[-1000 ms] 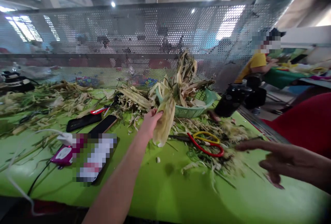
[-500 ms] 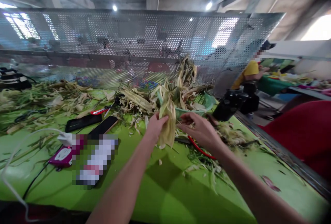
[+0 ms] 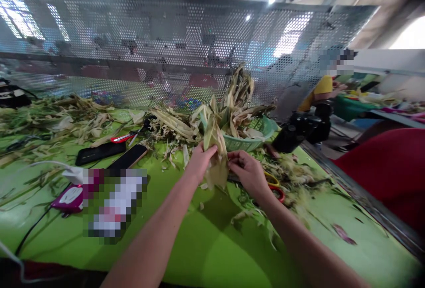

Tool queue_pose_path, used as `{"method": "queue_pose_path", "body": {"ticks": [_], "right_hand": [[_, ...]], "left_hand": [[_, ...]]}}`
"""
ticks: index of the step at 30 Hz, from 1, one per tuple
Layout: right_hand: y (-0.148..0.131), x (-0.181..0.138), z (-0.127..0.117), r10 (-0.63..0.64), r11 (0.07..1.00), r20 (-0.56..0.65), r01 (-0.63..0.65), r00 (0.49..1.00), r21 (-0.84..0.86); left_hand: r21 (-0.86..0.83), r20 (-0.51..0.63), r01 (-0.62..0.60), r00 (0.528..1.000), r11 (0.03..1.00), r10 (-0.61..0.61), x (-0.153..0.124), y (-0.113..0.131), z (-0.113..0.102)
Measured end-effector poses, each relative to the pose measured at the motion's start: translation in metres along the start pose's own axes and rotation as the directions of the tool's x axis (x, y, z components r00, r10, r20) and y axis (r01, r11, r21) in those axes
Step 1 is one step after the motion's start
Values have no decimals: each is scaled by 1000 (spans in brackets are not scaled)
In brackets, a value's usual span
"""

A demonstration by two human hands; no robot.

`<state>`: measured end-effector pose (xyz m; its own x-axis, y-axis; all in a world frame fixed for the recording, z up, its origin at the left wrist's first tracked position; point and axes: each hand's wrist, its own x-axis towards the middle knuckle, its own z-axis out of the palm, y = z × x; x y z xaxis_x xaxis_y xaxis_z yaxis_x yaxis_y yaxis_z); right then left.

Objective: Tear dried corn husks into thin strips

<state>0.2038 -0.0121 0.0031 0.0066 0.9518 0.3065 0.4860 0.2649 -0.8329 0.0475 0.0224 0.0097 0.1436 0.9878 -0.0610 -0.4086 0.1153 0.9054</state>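
Observation:
Pale dried corn husk (image 3: pixel 216 173) hangs upright over the green table, with my left hand (image 3: pixel 198 163) closed around its upper part, thumb in front. My right hand (image 3: pixel 248 172) is at the husk's right edge, thumb and fingers pinched together on it. Behind both hands stands a green plastic basket (image 3: pixel 245 144) heaped with dry husks (image 3: pixel 237 102). Partly covered by my right hand and wrist are yellow and red looped handles (image 3: pixel 279 194), apparently of scissors, lying among husk shreds.
Dark phones (image 3: pixel 128 159), a red cutter (image 3: pixel 122 138) and a purple power box (image 3: pixel 69 198) with cables lie left. Husk piles (image 3: pixel 73 119) line the back before a perforated metal screen (image 3: pixel 166 57). A black camera-like device (image 3: pixel 295 130) stands right; beyond is a person in yellow (image 3: pixel 323 86).
My right hand has closed from loosely spread fingers to a pinch at the husk's edge. The view has shifted slightly, and the yellow handle now shows beside the red one.

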Motion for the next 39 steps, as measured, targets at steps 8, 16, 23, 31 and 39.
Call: {"method": "queue_pose_path", "body": {"ticks": [8,16,23,31,39], "right_hand": [[-1,-4,4,-34,999,-27,34,999,-1],[-7,-1,6,32,971,-6,-29,999,239],[-8,-1,1,85,936,5,-82,996,342],[-2,0,2,27,981,38,-33,999,190],[-4,3,-1,25,964,-48,-11,999,265]], "left_hand": [[-130,112,75,992,989,-61,-5,0,6],[-149,94,73,994,986,-60,2,-7,1],[-17,186,45,982,999,-41,-10,9,6],[88,117,-20,993,996,9,-8,7,4],[-48,81,13,997,999,-9,-5,2,6]]}}
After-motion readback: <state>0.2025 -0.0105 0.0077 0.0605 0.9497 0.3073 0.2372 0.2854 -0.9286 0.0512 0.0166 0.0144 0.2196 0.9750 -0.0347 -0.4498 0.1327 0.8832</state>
